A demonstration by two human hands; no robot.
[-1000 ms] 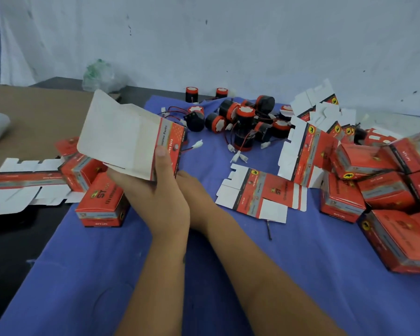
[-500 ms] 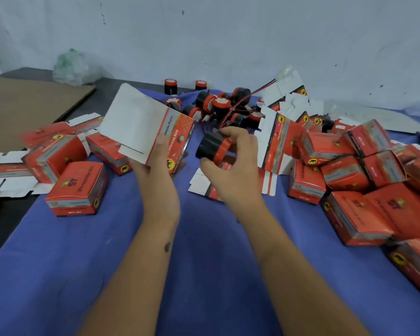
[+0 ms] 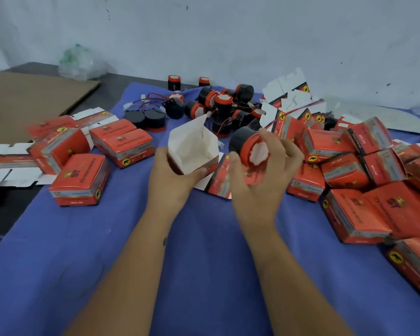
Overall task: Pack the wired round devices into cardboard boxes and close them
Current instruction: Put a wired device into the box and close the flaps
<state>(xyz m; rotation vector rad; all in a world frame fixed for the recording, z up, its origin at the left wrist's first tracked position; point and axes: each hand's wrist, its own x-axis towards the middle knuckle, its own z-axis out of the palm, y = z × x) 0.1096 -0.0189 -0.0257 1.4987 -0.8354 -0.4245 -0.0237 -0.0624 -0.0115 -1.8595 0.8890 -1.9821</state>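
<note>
- The left hand grips an open red-and-white cardboard box from below, thumb curled on its near side, white inside facing up.
- The right hand holds a round black-and-red device in curled fingers, just right of the box, apart from it.
- Beyond lies a heap of wired round devices on the blue cloth.
- Closed red boxes are piled right; more closed red boxes sit left among flat box blanks.

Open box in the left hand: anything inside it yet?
Nothing visible: the open box in the left hand shows only bare white inner walls. Its bottom is hidden by the near wall. The round device is outside it, in the right hand.
</note>
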